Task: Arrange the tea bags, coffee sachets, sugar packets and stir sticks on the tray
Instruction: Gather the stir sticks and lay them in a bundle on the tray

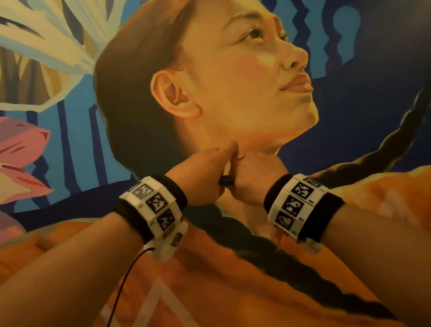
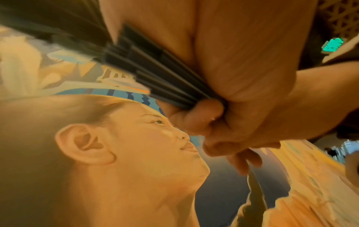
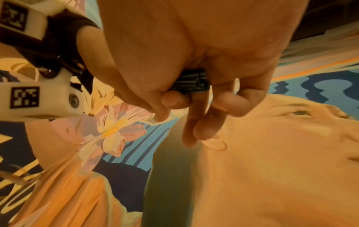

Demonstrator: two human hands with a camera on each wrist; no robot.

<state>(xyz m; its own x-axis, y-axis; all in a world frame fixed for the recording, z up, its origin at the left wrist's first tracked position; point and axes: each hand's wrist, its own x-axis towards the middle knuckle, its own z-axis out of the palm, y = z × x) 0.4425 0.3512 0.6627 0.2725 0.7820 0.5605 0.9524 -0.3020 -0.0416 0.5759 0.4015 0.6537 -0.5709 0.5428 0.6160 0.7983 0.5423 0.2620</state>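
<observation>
- At the far left of the head view, painted pale leaves and a pink flower (image 1: 7, 145) fill the wall.
- The mural (image 1: 358, 85) covers the whole background: a large painted figure in profile with an orange garment and a dark braid running down to the right over blue patterned ground.
- The left hand (image 1: 205, 174) is raised in front of the mural, with its fingers curled round a bundle of black stir sticks (image 2: 155, 73).
- In the left wrist view the stir sticks fan out up and to the left from the fist, their far ends blurred.
- A white wristband with black-and-white markers (image 1: 155, 207) sits on the left wrist, and a thin black cable (image 1: 117, 302) hangs down from it.
- Between the two hands only a short dark end of the sticks shows in the head view; the hands hide the rest.
- The right hand (image 1: 254, 178) touches the left one and also pinches the sticks: in the right wrist view the thumb and curled fingers close on the short dark bundle (image 3: 192, 83).
- A second marker wristband (image 1: 296, 205) sits on the right wrist.
- The tray, tea bags, sachets and sugar packets show in none of the views.
</observation>
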